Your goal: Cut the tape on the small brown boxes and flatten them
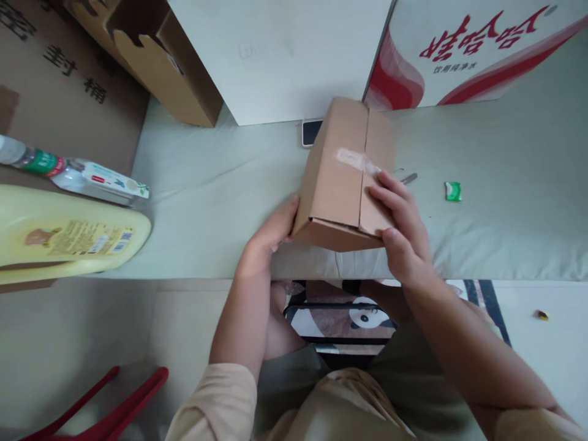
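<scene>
A brown cardboard box (337, 177) is tilted at the near part of the green-covered surface, with a strip of clear tape (351, 158) across its top seam. My left hand (278, 226) grips the box's lower left corner, its fingers partly hidden beneath. On the right near side, my right hand (404, 223) is closed on the box, fingertips on the top flap by the seam and thumb at the front edge. Just behind the box lies a phone (312, 132), partly covered by it. A small grey metal tool (408, 178) sticks out at its right.
A green packet (452, 191) lies on the green cloth (505, 226). White cartons (294, 55) and an open cardboard box (184, 79) stand behind. At left are a yellow jug (73, 229) and a clear bottle (68, 174). A red chair (133, 401) is at lower left.
</scene>
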A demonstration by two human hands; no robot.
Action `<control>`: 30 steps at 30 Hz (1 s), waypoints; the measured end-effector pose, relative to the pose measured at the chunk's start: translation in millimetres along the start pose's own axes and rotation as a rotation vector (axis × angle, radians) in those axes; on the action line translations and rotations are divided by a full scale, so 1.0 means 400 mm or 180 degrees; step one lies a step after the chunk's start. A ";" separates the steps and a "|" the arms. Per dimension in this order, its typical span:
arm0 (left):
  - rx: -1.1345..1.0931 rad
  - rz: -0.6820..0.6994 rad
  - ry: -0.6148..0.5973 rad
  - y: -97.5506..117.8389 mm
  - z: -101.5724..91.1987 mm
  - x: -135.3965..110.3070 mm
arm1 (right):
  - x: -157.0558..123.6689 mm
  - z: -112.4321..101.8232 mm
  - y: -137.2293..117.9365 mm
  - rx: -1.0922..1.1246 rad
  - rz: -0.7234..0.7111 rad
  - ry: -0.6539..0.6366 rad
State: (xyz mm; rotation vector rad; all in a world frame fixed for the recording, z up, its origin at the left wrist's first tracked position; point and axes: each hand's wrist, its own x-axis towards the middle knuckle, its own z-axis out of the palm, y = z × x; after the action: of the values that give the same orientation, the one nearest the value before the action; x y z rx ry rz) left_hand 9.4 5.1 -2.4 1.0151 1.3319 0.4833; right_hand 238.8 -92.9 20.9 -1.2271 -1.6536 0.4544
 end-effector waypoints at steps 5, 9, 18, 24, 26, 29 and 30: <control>0.0627 -0.0002 -0.0584 0.008 0.017 0.000 | 0.004 -0.004 0.044 0.0165 0.0240 0.0199; 0.1144 0.1005 0.0572 0.009 0.004 0.020 | 0.011 0.001 0.039 0.0280 0.0306 -0.0013; 0.0860 0.3353 0.1360 0.017 -0.043 0.001 | 0.006 0.033 0.023 0.0976 0.0501 -0.0777; 0.0821 0.3427 0.1341 0.011 -0.043 0.000 | 0.036 0.004 0.089 -0.1236 0.1720 -0.0111; 0.0855 0.3463 0.1317 0.012 -0.043 -0.001 | 0.045 -0.004 0.097 -0.1743 0.1954 -0.0725; 0.0893 0.3392 0.1327 0.015 -0.043 -0.005 | 0.048 -0.006 0.093 -0.2062 0.2055 -0.1231; 0.0896 0.3350 0.1344 0.016 -0.042 -0.007 | 0.048 -0.006 0.091 -0.2077 0.2064 -0.1216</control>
State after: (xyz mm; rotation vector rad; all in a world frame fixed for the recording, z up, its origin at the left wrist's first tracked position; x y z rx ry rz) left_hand -5.4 11.9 5.9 1.9152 1.1480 1.3788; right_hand 259.3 -61.4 3.8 -2.3068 -1.7545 0.5865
